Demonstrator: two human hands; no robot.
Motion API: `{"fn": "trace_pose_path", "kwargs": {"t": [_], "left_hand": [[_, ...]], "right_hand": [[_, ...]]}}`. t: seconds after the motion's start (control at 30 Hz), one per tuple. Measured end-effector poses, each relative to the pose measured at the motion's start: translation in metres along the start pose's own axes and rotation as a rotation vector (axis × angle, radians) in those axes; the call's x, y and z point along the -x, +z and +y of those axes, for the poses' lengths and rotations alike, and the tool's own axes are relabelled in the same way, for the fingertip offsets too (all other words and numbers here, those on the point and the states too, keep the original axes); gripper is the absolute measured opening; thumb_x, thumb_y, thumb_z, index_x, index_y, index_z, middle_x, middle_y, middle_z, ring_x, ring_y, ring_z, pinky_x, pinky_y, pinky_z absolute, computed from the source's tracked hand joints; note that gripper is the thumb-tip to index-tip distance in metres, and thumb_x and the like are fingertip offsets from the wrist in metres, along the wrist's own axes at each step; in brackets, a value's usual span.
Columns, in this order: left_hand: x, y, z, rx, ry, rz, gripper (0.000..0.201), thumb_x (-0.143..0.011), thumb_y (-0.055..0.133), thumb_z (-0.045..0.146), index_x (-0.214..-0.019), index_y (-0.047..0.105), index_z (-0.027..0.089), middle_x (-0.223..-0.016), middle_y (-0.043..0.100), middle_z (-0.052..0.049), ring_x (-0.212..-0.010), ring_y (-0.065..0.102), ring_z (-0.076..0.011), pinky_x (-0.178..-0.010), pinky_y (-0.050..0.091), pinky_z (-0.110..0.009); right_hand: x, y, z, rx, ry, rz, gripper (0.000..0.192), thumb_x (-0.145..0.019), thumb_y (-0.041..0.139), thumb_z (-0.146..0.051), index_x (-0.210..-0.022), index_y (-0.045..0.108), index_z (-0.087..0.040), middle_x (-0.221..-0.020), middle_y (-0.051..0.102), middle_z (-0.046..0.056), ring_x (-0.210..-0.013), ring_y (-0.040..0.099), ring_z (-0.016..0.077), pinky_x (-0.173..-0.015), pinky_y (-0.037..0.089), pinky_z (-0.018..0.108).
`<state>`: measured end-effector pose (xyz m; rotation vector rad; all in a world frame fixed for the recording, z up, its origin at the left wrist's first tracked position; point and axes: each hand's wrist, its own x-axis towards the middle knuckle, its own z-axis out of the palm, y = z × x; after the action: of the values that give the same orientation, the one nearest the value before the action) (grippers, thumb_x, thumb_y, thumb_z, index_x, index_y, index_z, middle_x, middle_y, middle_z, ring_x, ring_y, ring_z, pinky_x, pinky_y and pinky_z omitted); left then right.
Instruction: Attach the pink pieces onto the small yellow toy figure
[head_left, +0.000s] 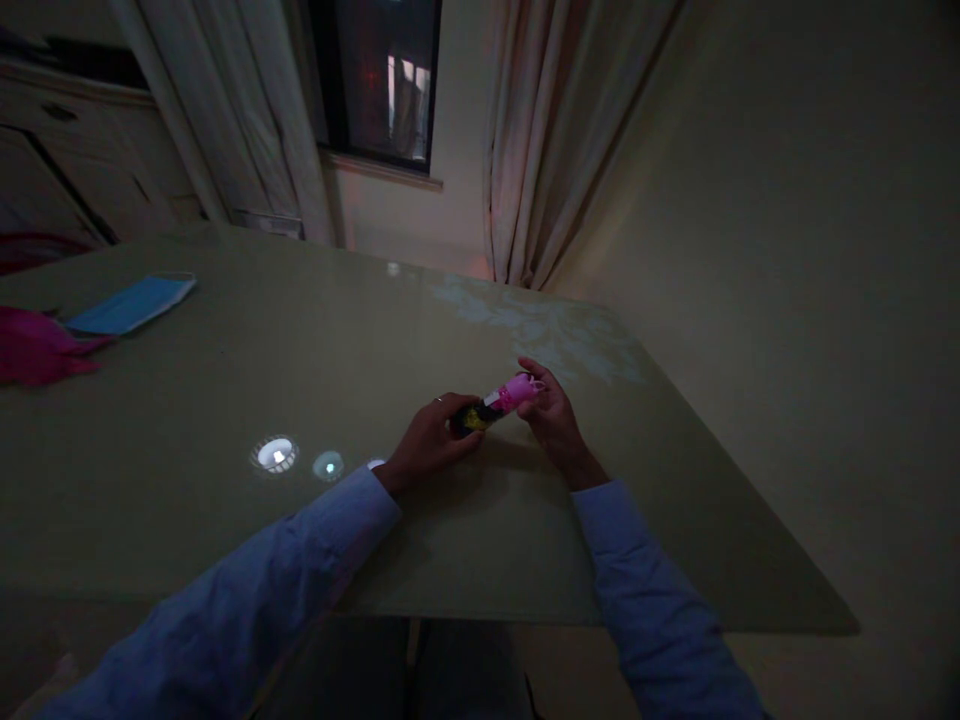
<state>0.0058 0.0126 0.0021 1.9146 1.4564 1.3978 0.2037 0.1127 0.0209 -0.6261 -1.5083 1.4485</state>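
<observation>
A slim tube (498,400) with a pink end and a dark, yellow-marked end is held at a slant just above the table. Its exact kind is too dim to tell. Around the dark lower end, my left hand (435,437) is closed, thumb on the near side and a ring on one finger. At the pink upper end, my right hand (553,415) pinches the tube between thumb and fingers. Both wrists come out of blue sleeves.
The pale glossy table (315,540) reflects ceiling lamps. To the left lie a blue face mask (133,304) and a crumpled pink bag-like thing (37,345). Curtains (540,140), a window (379,80) and a cabinet (75,150) stand beyond; a wall (810,300) runs along the right.
</observation>
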Motion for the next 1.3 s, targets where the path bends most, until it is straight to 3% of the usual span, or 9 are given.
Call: {"fn": "trace_pose_path", "kwargs": {"t": [0.17, 0.33, 0.57, 0.73, 0.87, 1.0, 1.13, 1.3], "left_hand": [[0.0, 0.001, -0.002, -0.006, 0.001, 0.016, 0.04, -0.079, 0.073, 0.03, -0.117, 0.069, 0.018, -0.11, 0.074, -0.01, -0.098, 0.07, -0.0239, -0.089, 0.056, -0.038], [0.0, 0.0, -0.002, -0.001, -0.017, 0.022, 0.042, -0.079, 0.073, 0.03, -0.119, 0.068, 0.015, -0.109, 0.074, -0.011, -0.097, 0.07, -0.0242, -0.087, 0.055, -0.038], [-0.001, -0.001, -0.001, -0.008, -0.019, 0.028, 0.042, -0.078, 0.073, 0.028, -0.118, 0.068, 0.016, -0.11, 0.074, -0.011, -0.098, 0.07, -0.0244, -0.088, 0.056, -0.038], [0.0, 0.001, -0.003, -0.012, 0.013, 0.042, 0.042, -0.079, 0.072, 0.029, -0.118, 0.068, 0.015, -0.109, 0.074, -0.012, -0.096, 0.07, -0.0247, -0.087, 0.056, -0.039], [0.001, 0.001, -0.003, -0.009, 0.017, 0.013, 0.041, -0.081, 0.071, 0.03, -0.119, 0.067, 0.013, -0.11, 0.073, -0.013, -0.098, 0.069, -0.0253, -0.087, 0.055, -0.039], [0.001, 0.001, -0.002, -0.014, 0.024, 0.006, 0.041, -0.082, 0.07, 0.029, -0.119, 0.067, 0.012, -0.109, 0.073, -0.012, -0.096, 0.069, -0.0248, -0.086, 0.055, -0.039], [0.001, 0.001, -0.002, -0.008, 0.036, 0.017, 0.041, -0.081, 0.071, 0.029, -0.118, 0.067, 0.013, -0.109, 0.073, -0.012, -0.096, 0.07, -0.0242, -0.085, 0.055, -0.038], [0.0, 0.001, -0.003, -0.014, 0.021, 0.034, 0.042, -0.08, 0.072, 0.029, -0.118, 0.068, 0.014, -0.11, 0.074, -0.012, -0.097, 0.07, -0.0243, -0.087, 0.055, -0.038]], "right_hand": [[0.003, 0.004, -0.004, -0.097, -0.028, -0.127, 0.09, -0.063, 0.094, -0.052, -0.141, 0.053, -0.032, -0.147, 0.057, 0.011, -0.133, 0.058, 0.0282, -0.107, 0.053, 0.043], [0.007, 0.006, -0.012, -0.174, -0.012, -0.165, 0.072, -0.076, 0.089, -0.035, -0.14, 0.056, -0.032, -0.156, 0.051, 0.009, -0.143, 0.052, 0.027, -0.117, 0.044, 0.049], [0.008, 0.007, -0.014, -0.213, 0.009, -0.125, 0.068, -0.075, 0.089, -0.026, -0.136, 0.059, -0.031, -0.147, 0.06, 0.008, -0.131, 0.062, 0.0254, -0.116, 0.047, 0.05], [0.003, 0.006, -0.01, -0.229, 0.014, -0.059, 0.072, -0.068, 0.093, -0.021, -0.131, 0.062, -0.032, -0.125, 0.071, 0.002, -0.107, 0.07, 0.0159, -0.096, 0.057, 0.031], [0.0, 0.005, -0.006, -0.218, 0.0, -0.009, 0.074, -0.059, 0.098, -0.022, -0.125, 0.066, -0.032, -0.108, 0.068, -0.002, -0.09, 0.065, 0.0114, -0.081, 0.057, 0.023], [0.0, 0.003, -0.002, -0.146, -0.006, 0.023, 0.078, -0.056, 0.099, -0.028, -0.127, 0.065, -0.031, -0.107, 0.063, -0.001, -0.085, 0.061, 0.0118, -0.077, 0.056, 0.023], [0.001, 0.002, -0.001, -0.129, -0.003, -0.011, 0.082, -0.058, 0.099, -0.034, -0.131, 0.063, -0.032, -0.115, 0.063, 0.002, -0.09, 0.063, 0.0132, -0.08, 0.056, 0.024], [0.006, 0.005, -0.006, -0.16, -0.023, -0.135, 0.08, -0.068, 0.094, -0.035, -0.14, 0.057, -0.034, -0.144, 0.059, 0.007, -0.126, 0.062, 0.0239, -0.104, 0.054, 0.038]]}}
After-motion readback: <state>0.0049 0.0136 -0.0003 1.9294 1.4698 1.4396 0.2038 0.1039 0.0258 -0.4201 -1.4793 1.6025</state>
